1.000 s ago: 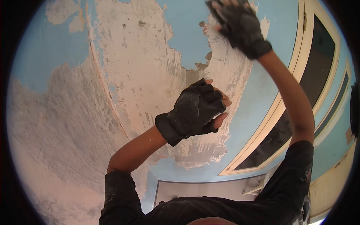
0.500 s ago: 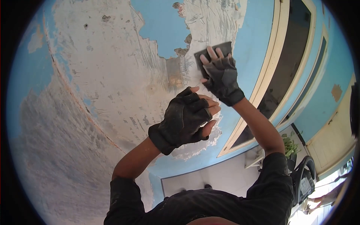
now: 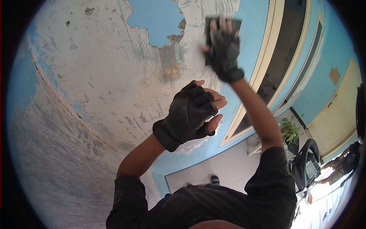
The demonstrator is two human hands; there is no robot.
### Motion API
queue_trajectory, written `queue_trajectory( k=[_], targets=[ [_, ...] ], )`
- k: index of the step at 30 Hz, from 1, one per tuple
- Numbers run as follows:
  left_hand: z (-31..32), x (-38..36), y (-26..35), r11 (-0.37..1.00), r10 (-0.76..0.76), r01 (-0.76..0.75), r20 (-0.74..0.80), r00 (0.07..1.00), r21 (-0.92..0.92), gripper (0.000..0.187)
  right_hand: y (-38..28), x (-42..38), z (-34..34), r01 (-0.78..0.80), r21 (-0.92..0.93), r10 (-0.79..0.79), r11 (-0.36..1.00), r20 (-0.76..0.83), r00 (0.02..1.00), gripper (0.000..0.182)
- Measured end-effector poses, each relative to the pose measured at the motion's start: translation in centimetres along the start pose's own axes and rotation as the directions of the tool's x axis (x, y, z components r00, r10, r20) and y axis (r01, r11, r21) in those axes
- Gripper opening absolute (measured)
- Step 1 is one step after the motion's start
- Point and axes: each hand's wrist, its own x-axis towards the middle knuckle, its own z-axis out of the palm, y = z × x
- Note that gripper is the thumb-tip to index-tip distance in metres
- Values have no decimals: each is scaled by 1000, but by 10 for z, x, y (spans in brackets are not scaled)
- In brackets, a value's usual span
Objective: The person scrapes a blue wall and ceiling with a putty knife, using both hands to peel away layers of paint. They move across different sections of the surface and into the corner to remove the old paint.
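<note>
Right hand (image 3: pixel 223 51) up high, fingers spread flat over a dark sanding pad (image 3: pixel 222 26), pressing it against the wall (image 3: pixel 114 76) at the edge of blue paint (image 3: pixel 156 21). Left hand (image 3: pixel 190 114) lower, fingers curled, empty, close to the scraped plaster. Window frame (image 3: pixel 267 57) just right.

Both hands wear black fingerless gloves, dusty and scuffed grey: the left hand (image 3: pixel 190 114) has a glove with a wide cuff at the wrist, and the right hand (image 3: pixel 223 49) has the same kind. The fingertips (image 3: pixel 219 103) are bare. A black short-sleeved shirt (image 3: pixel 213 206) leaves the forearms uncovered.
</note>
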Motion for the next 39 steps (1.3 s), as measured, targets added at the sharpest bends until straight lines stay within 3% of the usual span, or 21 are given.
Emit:
queue_trajectory(
  k=[2,5,8,11,14,17,18,21,24,27,29,30,32,34,39],
  targets=[
    [-3,-3,-1,1000,18,-18,-16,1000,-4,29,-24,-67,9,5,-23,-3,1000,82,997,76],
    [-6,-5,-1,999,33,-33,1,999,-8,29,-35,-73,0,21,-22,-18,1000,111,994,76],
    [-6,-1,0,999,31,-32,-5,999,-19,28,-25,6,-19,59,101,-65,993,64,996,72],
    [3,4,-3,999,39,-40,-33,999,-30,29,-23,89,-28,60,61,-62,996,30,998,74],
    [10,3,-3,998,35,-37,-38,999,-53,29,-27,104,-35,63,108,-65,992,16,998,75],
    [12,-2,-3,997,28,-31,-46,999,-74,30,-22,47,-17,54,187,-76,981,116,990,73],
    [12,-5,-3,997,19,-23,-60,998,-76,30,-37,20,-13,41,62,-42,997,19,999,74],
    [10,-16,-3,996,-8,1,-82,997,-85,30,-60,-84,12,6,-104,10,995,158,987,77],
    [11,-27,0,990,-62,51,-80,995,-132,25,-62,-105,5,0,-11,2,1000,157,988,78],
    [4,-36,4,985,-91,94,21,996,-147,22,-53,-33,-13,-42,93,32,995,109,994,77],
    [5,-34,8,977,-90,89,5,996,-195,21,-40,24,-15,-37,170,15,985,129,992,78],
    [7,-36,8,981,-70,71,15,997,-178,21,-47,66,-24,14,18,-15,1000,14,1000,75],
    [12,-40,8,984,-57,61,26,998,-166,21,-38,101,-16,64,51,-59,997,-103,993,75],
    [18,-46,5,987,-49,47,-8,999,-151,24,-36,102,-12,94,47,-86,994,-154,984,75],
    [19,-65,7,983,-104,102,-4,995,-153,26,-61,2,-6,-27,75,25,997,26,999,78]
  ],
)
